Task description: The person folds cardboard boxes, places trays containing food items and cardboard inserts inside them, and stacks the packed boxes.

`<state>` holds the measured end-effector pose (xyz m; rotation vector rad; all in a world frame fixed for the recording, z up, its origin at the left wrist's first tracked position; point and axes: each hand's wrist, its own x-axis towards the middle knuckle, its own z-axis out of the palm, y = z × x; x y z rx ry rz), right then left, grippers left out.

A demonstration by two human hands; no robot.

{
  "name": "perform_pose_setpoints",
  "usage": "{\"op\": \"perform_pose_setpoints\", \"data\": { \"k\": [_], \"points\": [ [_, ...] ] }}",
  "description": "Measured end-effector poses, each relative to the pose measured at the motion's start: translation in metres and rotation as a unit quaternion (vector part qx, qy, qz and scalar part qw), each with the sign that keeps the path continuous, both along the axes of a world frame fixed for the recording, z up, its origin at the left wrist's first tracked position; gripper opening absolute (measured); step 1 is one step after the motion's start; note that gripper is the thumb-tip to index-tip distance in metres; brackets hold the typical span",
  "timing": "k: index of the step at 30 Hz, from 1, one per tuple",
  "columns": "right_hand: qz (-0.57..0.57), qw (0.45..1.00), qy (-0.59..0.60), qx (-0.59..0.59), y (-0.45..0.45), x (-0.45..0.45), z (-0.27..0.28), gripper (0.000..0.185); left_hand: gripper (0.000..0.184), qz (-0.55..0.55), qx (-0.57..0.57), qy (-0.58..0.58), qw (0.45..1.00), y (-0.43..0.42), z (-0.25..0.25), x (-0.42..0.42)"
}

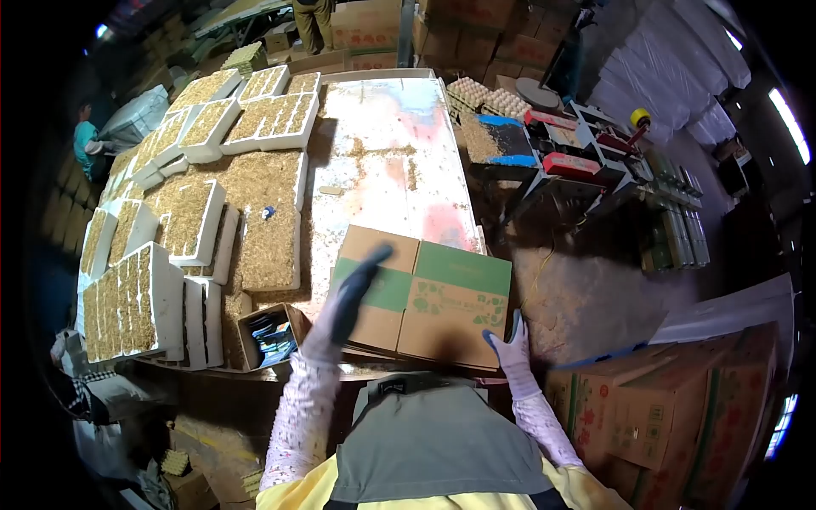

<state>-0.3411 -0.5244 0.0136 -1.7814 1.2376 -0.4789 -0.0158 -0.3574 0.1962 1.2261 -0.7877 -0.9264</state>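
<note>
A brown cardboard carton (455,319) with green bands and green printing lies at the near edge of the table, its top flaps folded in. My left hand (357,293), in a dark-palmed glove and smeared by motion, is over the carton's left part with fingers stretched forward. Whether it touches the cardboard I cannot tell. At the carton's right edge rests my right hand (512,347), gloved in pale fabric with blue fingertips, thumb and fingers spread apart against the side.
White foam trays (208,132) filled with straw-like husk stand stacked on the table's left. A small open box (276,336) holds blue packets. To the right are a red-and-black machine (578,153), egg trays (489,98) and stacked cartons (654,408). Another person (87,143) is at far left.
</note>
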Motion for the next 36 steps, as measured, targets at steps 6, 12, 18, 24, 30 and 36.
{"op": "perform_pose_setpoints", "data": {
  "k": [6,12,18,24,30,36],
  "points": [
    [-0.1,0.953,-0.131,0.255,-0.026,-0.006,-0.085,0.051,0.095,0.151,0.472,-0.14,0.857,0.07,-0.242,0.073],
    [-0.062,0.866,-0.175,0.465,-0.047,0.025,0.01,0.053,0.069,0.216,0.477,-0.117,0.844,0.112,-0.233,0.012],
    [-0.041,0.956,-0.07,0.282,-0.07,0.0,-0.095,0.069,0.054,0.304,0.32,-0.593,0.673,0.067,-0.122,-0.025],
    [0.029,0.982,0.157,-0.098,-0.034,-0.003,-0.021,0.069,0.097,-0.171,0.295,-0.663,0.667,0.082,-0.119,-0.026],
    [0.025,0.999,0.021,0.041,-0.087,-0.039,0.014,0.05,0.076,-0.185,0.255,-0.676,0.666,0.076,-0.077,-0.018],
    [-0.057,0.874,-0.415,0.246,-0.125,0.015,0.155,0.026,0.044,-0.115,0.231,-0.699,0.667,0.053,0.103,-0.023]
  ]
}}
